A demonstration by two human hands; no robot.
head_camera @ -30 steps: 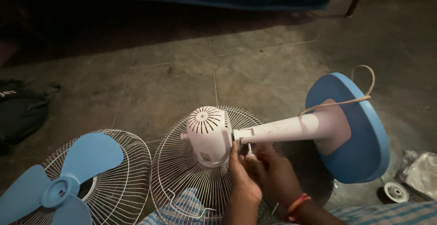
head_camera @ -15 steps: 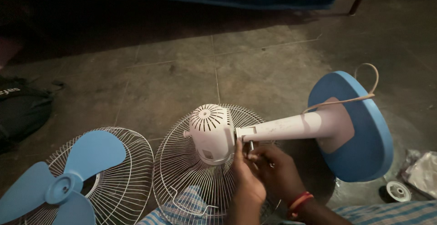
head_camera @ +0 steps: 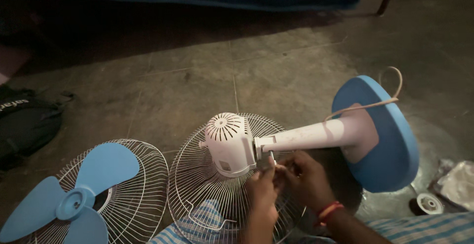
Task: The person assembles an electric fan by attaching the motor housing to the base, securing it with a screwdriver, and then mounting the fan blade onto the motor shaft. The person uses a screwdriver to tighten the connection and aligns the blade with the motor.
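Observation:
A white fan motor housing lies on its wire rear guard on the floor. Its white stand tube runs right to a round blue base tipped on edge. My left hand and my right hand meet just under the joint between housing and tube. The fingertips of both pinch around a small metal fastener there. Most of that part is covered by my fingers. A red and orange band sits on my right wrist.
A second wire guard with a blue three-blade propeller lies at the left. A black bag is further left. A crumpled plastic bag and a small white round part lie at the right. A beige cord loops off the base.
My left hand has dropped from lying flat against the housing and curled its fingers over the metal fastener. My right hand has shifted slightly up and right.

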